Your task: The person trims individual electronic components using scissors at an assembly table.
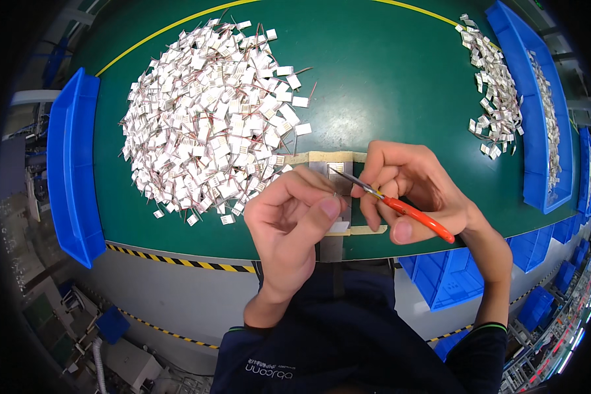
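Observation:
My left hand (294, 220) is closed, thumb pressed against the fingers over the near middle of the table. Whatever it pinches is too small to make out. In my right hand (419, 187) is a red-handled pointed tool (407, 210), perhaps fine pliers. Its dark, slender tip reaches left, just above my left fingertips. Below the tip, a small white connector (335, 168) with fine stripes appears on a grey strip edged with tan tape (308, 157). A large pile of white connectors with short dark and red wires (197, 118) lies beyond my left hand.
The green table (387, 79) bears a smaller connector heap (496, 92) at the far right. Next to that heap, a blue bin (538, 118) holds more connectors. Another blue bin (75, 171) stands at the left edge. Blue crates (446, 276) sit below the table's near right edge.

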A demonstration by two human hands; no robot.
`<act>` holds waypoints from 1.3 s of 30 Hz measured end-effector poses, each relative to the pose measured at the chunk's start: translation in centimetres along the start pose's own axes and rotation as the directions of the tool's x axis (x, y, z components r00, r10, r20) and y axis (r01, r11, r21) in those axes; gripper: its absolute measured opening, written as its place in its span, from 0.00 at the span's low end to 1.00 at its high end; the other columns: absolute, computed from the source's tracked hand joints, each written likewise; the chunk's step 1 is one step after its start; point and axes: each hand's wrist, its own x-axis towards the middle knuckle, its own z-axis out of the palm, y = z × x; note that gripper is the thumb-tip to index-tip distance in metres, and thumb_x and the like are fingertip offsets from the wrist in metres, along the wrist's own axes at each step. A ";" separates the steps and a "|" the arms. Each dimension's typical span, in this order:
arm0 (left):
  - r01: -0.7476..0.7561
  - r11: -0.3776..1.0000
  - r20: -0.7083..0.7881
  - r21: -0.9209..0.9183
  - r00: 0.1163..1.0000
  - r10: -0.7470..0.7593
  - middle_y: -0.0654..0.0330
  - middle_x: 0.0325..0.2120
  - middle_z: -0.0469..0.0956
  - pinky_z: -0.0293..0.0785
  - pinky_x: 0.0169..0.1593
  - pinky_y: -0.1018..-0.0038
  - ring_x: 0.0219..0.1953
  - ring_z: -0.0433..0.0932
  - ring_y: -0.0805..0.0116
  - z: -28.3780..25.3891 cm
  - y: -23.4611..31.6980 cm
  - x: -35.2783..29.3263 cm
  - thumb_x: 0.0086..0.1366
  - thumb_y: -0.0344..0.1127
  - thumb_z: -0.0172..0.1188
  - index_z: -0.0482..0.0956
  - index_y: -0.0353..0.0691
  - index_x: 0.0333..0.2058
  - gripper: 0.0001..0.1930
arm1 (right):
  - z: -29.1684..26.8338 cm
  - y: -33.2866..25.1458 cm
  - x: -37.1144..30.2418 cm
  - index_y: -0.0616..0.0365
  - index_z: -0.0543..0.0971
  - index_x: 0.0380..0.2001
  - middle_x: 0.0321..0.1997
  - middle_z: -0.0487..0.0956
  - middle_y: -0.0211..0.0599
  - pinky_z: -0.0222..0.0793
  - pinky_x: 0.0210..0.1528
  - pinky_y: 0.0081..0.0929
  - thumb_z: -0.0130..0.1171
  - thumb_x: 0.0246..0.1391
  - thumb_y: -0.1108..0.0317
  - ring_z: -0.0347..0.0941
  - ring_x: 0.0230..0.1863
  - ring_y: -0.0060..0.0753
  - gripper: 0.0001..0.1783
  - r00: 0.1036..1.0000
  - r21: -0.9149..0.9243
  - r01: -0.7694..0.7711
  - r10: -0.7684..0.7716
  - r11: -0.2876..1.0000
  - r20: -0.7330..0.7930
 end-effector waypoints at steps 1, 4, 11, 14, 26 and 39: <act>0.001 1.000 -0.002 0.001 1.000 -0.001 0.55 0.27 0.74 0.69 0.38 0.78 0.32 0.73 0.72 0.0 0.1 0.0 0.58 0.19 0.57 0.73 0.29 0.28 0.02 | 0.0 -0.1 0.0 0.69 0.69 0.38 0.23 0.77 0.40 0.63 0.28 0.14 0.64 0.42 0.75 0.71 0.20 0.20 0.20 0.999 0.022 -0.053 0.052 0.998 0.013; 0.014 1.000 0.000 -0.021 1.000 -0.014 0.55 0.27 0.73 0.68 0.37 0.79 0.31 0.73 0.71 0.1 0.1 -0.1 0.57 0.19 0.56 0.72 0.29 0.27 0.02 | -0.2 -0.1 -0.1 0.70 0.70 0.37 0.18 0.75 0.37 0.59 0.23 0.13 0.62 0.43 0.77 0.69 0.17 0.17 0.17 0.995 0.036 -0.100 0.100 0.994 -0.003; 0.035 0.999 0.032 -0.036 0.999 -0.034 0.55 0.26 0.72 0.68 0.37 0.78 0.30 0.72 0.70 -0.2 -0.2 -0.1 0.57 0.18 0.56 0.72 0.29 0.26 0.02 | 0.2 -0.2 -0.2 0.72 0.72 0.35 0.16 0.74 0.37 0.50 0.17 0.12 0.60 0.42 0.82 0.64 0.12 0.13 0.14 0.993 0.085 -0.119 0.117 0.989 0.021; 0.037 0.999 0.034 -0.035 0.999 -0.036 0.55 0.27 0.72 0.69 0.37 0.78 0.30 0.72 0.70 -0.1 -0.2 -0.1 0.56 0.18 0.56 0.72 0.29 0.26 0.02 | 0.0 -0.2 -0.2 0.72 0.72 0.34 0.17 0.75 0.37 0.51 0.18 0.12 0.60 0.42 0.81 0.65 0.13 0.13 0.13 0.990 0.114 -0.143 0.143 0.983 0.009; 0.060 0.988 -0.063 0.144 0.997 -0.052 0.60 0.21 0.67 0.67 0.34 0.75 0.27 0.67 0.70 0.8 0.1 -0.1 0.54 0.31 0.60 0.67 0.37 0.21 0.10 | -0.2 -0.2 -0.5 0.74 0.77 0.33 0.20 0.79 0.39 0.52 0.17 0.09 0.62 0.39 0.84 0.71 0.16 0.12 0.13 0.991 0.044 -0.134 0.135 0.990 -0.024; -0.026 0.999 0.044 -0.018 0.999 0.027 0.55 0.27 0.71 0.68 0.37 0.78 0.31 0.72 0.70 -0.5 -0.4 0.0 0.56 0.18 0.56 0.72 0.29 0.27 0.02 | -0.7 -0.5 -0.4 0.76 0.75 0.36 0.22 0.80 0.39 0.56 0.17 0.06 0.52 0.48 0.87 0.69 0.17 0.07 0.10 0.997 -0.031 -0.075 0.076 0.997 0.027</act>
